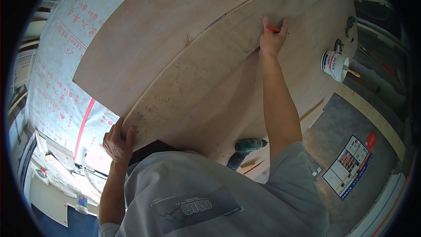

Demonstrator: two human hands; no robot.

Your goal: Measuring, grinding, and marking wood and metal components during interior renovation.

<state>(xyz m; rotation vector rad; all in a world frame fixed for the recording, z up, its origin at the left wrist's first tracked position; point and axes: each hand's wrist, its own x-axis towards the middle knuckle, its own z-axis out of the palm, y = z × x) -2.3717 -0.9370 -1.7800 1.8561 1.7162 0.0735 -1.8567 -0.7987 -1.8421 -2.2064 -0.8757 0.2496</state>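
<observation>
A long tan plywood board with a curved edge lies on a larger plywood sheet, running from near left to far right. My left hand is closed on the board's near-left end, thumb on top and fingers round the edge. Further off, my right hand rests on the board's right-hand edge with thumb and fingers spread. A short red pencil is held across that hand, and its tip is hard to make out. Faint pencil marks show on the board near my left hand.
A green cordless drill lies near my body, beside a thin red stick. At the right edge of the work surface stands a white bucket with a brush. A printed sheet lies on the floor.
</observation>
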